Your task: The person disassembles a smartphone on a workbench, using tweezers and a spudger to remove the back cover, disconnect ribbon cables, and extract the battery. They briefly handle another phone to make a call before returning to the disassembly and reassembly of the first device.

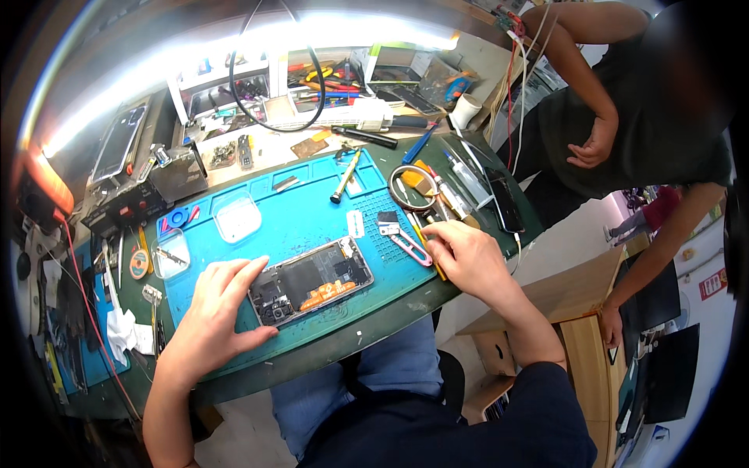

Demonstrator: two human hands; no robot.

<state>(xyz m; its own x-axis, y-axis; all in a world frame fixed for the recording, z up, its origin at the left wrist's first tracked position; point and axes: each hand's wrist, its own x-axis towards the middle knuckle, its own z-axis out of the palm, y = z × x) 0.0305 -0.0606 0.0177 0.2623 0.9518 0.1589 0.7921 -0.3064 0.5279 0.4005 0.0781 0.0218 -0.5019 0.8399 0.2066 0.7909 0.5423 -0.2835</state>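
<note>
Spreading L hand (pixel 207 312) around left end of opened phone (pixel 308 273), w/ thumb & fingers apart — can't tell if gripping or just resting there. Finding same phone flat on blue mat (pixel 296 226), w/ dark insides & orange strips (pixel 328 294) exposed, below & rt of clear plastic tray (pixel 238 218). Next, up top: yellow screwdriver (pixel 346 176); then pink-&-white cutter (pixel 412 248), just rt of phone, also on mat. Curling R hand (pixel 472 257) at thin yellow tool (pixel 440 271) nr front edge of desk (pixel 367 327), w/ thumb & index close — can't tell if pinching it. Farther rt: dark handset (pixel 503 199); then co-worker's hand (pixel 597 144), loosely curled.
</note>
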